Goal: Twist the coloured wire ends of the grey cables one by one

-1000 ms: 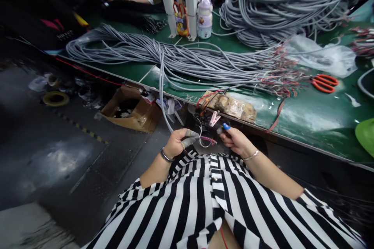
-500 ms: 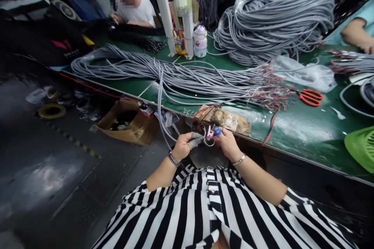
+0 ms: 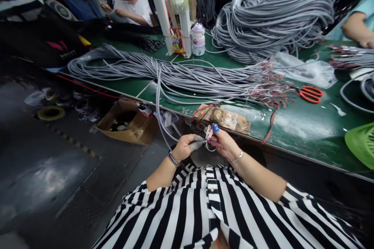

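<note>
My left hand (image 3: 184, 147), with grey wraps on its fingers, pinches the end of a grey cable (image 3: 158, 105) that runs down from the bench. Thin coloured wires (image 3: 214, 144) fan out of that end towards my right hand (image 3: 226, 144). The right fingers are closed around these wires, and the thumb, in a blue fingertip cover (image 3: 215, 128), is raised. Between the hands is a small pink piece (image 3: 209, 132), perhaps a clip, with a pale ring below it. What the right palm holds is partly hidden.
A long bundle of grey cables (image 3: 187, 76) with stripped ends lies along the green bench (image 3: 298, 136). Behind it sits a large cable coil (image 3: 271, 19). Orange-handled scissors (image 3: 311, 94), a wooden block (image 3: 230, 118) and a green basket (image 3: 360, 146) are rightward. Co-workers sit across the bench.
My right thumb has lifted, and the right hand has turned slightly, with the pink piece tilting. My left hand stays almost in place. The co-worker at the back left has raised their hands.
</note>
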Demonstrator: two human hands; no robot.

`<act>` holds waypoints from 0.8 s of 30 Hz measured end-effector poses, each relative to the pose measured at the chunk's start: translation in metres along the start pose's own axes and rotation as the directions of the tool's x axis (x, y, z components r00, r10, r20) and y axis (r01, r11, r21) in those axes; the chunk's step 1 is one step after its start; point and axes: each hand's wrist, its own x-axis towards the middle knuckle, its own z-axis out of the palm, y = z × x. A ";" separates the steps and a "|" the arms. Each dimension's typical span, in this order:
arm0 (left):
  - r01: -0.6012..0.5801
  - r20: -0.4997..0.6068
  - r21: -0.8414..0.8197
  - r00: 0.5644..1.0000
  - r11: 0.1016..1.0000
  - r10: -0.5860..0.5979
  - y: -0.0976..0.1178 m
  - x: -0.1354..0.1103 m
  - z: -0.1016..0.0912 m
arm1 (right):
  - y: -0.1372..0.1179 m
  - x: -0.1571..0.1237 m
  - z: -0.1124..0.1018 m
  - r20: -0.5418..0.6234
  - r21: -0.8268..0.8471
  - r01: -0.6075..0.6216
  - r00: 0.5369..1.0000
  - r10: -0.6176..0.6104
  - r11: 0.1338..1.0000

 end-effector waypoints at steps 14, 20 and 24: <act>-0.147 0.138 0.077 0.981 0.986 0.135 0.016 -0.012 -0.005 | 0.008 -0.007 -0.011 -0.082 -0.044 -0.085 0.993 0.081 0.995; -0.321 0.256 0.149 0.926 0.935 0.278 0.021 -0.046 -0.007 | 0.009 -0.016 -0.027 -0.116 -0.080 -0.183 0.978 0.173 0.980; -0.323 0.092 0.216 0.946 0.921 0.310 0.014 -0.059 -0.010 | 0.007 -0.018 -0.028 -0.036 -0.095 -0.237 0.971 0.235 0.967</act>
